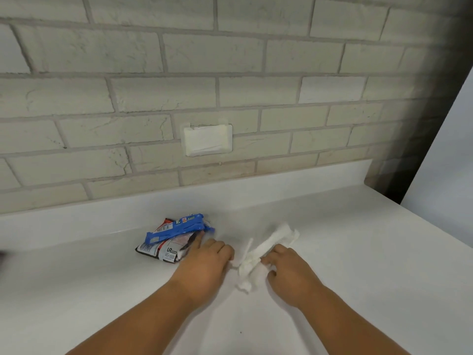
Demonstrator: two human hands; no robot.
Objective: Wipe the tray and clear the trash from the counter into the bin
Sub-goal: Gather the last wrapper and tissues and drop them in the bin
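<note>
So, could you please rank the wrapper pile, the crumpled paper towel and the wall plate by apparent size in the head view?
1. Wrapper pile, largest.
2. and 3. Crumpled paper towel and wall plate look alike; the plate sits farther away, so I won't rank them.

Both bare forearms reach forward over the white counter top [358, 252]. The left hand [204, 262] lies palm down, knuckles bent, its index finger [195, 243] stretched forward. The right hand [289, 270] sits just beside it to the right, fingers curled inward, with the fingertips [266, 260] pinched together.
</note>
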